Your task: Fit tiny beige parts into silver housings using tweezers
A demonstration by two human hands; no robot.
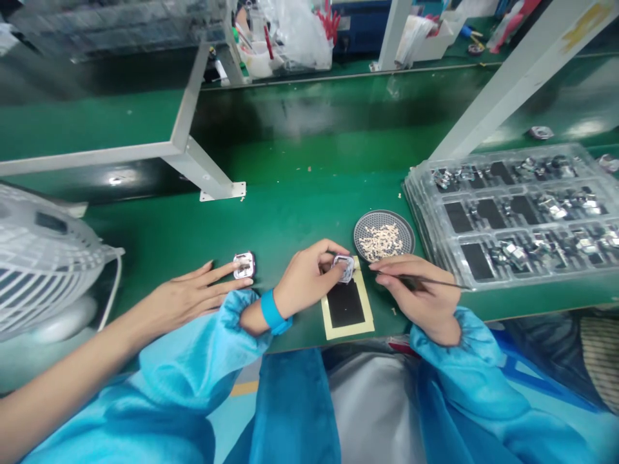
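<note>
My left hand (309,274), with a blue band at the wrist, pinches a small square white-and-purple housing (345,269) between thumb and fingers. It holds this part just above the top of a black pad with a yellow border (347,304). In my right hand (420,293) are dark thin tweezers (435,281), their tip pointing left toward the housing. Whether the tip grips anything is too small to tell. Just beyond my right fingers sits a round grey dish (358,240) of small cream-coloured pieces (382,242).
A co-worker's bare hand (193,293) reaches in from the left, fingers on a second similar housing (244,265). Stacked clear trays (447,245) with metallic parts stand at right. A white fan (53,258), a shelf post (217,171) and a slanted post (503,84) border the green bench (300,212).
</note>
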